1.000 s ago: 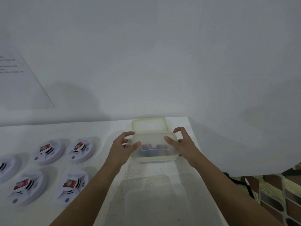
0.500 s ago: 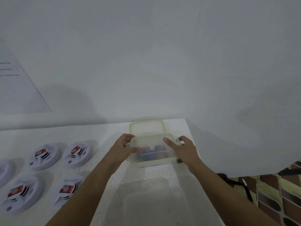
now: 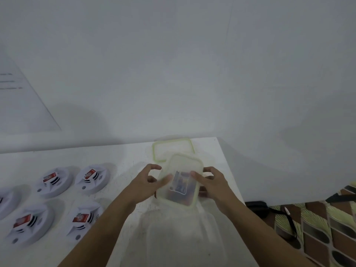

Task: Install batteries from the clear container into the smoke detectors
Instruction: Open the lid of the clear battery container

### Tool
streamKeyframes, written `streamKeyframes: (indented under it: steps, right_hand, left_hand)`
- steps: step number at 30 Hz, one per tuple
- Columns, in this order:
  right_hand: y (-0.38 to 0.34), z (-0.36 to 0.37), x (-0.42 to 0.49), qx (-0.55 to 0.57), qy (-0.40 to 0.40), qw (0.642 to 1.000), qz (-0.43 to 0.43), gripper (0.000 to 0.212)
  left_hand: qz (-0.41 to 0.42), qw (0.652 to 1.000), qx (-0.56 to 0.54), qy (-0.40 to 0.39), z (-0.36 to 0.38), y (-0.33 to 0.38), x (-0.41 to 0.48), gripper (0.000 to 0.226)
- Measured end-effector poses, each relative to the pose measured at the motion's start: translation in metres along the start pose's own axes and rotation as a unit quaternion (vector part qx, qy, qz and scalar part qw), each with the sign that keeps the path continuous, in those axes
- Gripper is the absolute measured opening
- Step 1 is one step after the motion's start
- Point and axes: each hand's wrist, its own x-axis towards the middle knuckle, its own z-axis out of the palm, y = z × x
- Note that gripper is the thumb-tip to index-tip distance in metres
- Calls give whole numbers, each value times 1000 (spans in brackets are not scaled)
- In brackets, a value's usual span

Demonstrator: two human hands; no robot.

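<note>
**Clear Container: Handling and Inventory**

One clear container [image 3: 180,180] is held tilted above the right end of the table [image 3: 123,157]. The left hand [image 3: 143,183] and right hand [image 3: 212,183] each grip one side, thumbs pressed against it. It is likely light, rigid and smooth, so hold it by the green rim. One lid [image 3: 172,149] lies behind. The batteries [image 3: 180,186] inside are blurred and cannot be counted. Smoke detectors [image 3: 92,178]: five visible, one cut off at the frame edge.

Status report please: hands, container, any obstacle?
Left hand and right hand grip the clear container, tilted, batteries inside. Lid off, on table behind. Smoke detectors at left, path open.
</note>
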Motion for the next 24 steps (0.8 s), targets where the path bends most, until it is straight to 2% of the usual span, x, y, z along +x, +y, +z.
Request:
streamKeyframes:
  steps: [4, 10, 13, 18, 20, 22, 24]
  right_hand:
    - [-5, 4, -1, -23, -4, 1000, -6, 41]
    - [-5, 6, 4, 12, -32, 999, 5, 46]
    - [-4, 8, 7, 52, -44, 997, 22, 49]
    - [-2, 9, 11, 80, -43, 995, 46, 56]
    - [-3, 10, 14, 76, -16, 996, 39, 54]
    - [-5, 12, 17, 25, 36, 999, 1, 49]
    - [-8, 12, 16, -14, 49, 999, -18, 49]
  left_hand:
    - [4, 999, -35, 9, 4, 7, 5, 42]
    - [42, 996, -76, 31, 4, 7, 5, 52]
    - [65, 993, -67, 68, 5, 6, 3, 55]
    - [81, 992, -31, 92, 9, 3, 6, 45]
    - [80, 993, -30, 86, 9, 4, 8, 45]
    - [81, 993, -19, 89, 9, 4, 9, 45]
    - [80, 993, -12, 85, 8, 4, 9, 46]
